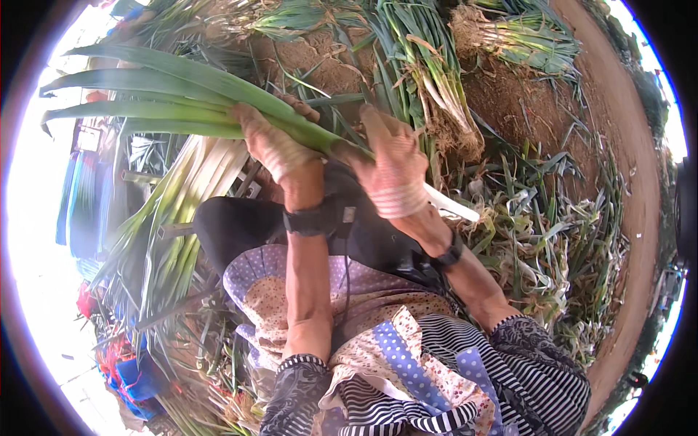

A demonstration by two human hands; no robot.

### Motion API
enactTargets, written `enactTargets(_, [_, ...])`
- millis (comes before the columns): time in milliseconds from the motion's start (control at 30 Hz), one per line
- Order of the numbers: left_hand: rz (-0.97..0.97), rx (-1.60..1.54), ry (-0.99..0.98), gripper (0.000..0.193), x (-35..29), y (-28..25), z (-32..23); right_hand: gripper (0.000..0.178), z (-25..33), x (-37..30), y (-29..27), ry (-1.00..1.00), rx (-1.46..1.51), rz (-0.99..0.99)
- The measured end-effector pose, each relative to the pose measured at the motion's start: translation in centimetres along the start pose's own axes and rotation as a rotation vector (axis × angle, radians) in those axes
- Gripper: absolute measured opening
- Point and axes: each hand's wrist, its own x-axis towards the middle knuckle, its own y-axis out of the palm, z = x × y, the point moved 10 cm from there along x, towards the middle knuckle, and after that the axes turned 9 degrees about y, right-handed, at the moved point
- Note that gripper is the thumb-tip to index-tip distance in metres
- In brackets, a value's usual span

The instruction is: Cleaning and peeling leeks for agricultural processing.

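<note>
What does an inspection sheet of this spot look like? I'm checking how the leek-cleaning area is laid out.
Surface: bare brown soil.
Job's things: leek, long green leaves pointing left, white stalk to the right.
Clutter: trimmed leaves and peelings at right; cleaned leeks stacked at left; uncleaned bunches with roots ahead.
Grippers: left hand and right hand both grip the leek, fingers wrapped.
Cables: nothing seen.
Surroundings: blue containers at left.

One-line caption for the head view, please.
Both hands, left and right, grip a long green leek above the lap, with trimmed leaves strewn on the soil.
</note>
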Motion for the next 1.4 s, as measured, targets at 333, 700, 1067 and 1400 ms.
enactTargets(333, [0.165, -0.248, -0.002, 0.056, -3.6, 2.7, -2.9, 0.026, -13.7, 5.6, 7.1, 0.332, -0.503, 0.264])
enactTargets(700, [0.498, -0.38, 0.014, 0.067, -2.6, 2.1, -6.4, 0.021, -1.0, -1.1, -0.4, 0.131, 0.413, 0.316])
enactTargets(1067, [1.079, -0.775, 0.06, 0.054, -8.3, 7.3, -9.0, 0.024, -11.1, -3.0, 12.4, 0.503, 0.055, 0.748])
enactTargets(1400, [0.874, -0.785, -0.004, 0.041, -2.4, 2.2, -8.2, 0.028, -5.8, -5.1, 1.9, 0.278, 0.558, 0.822])
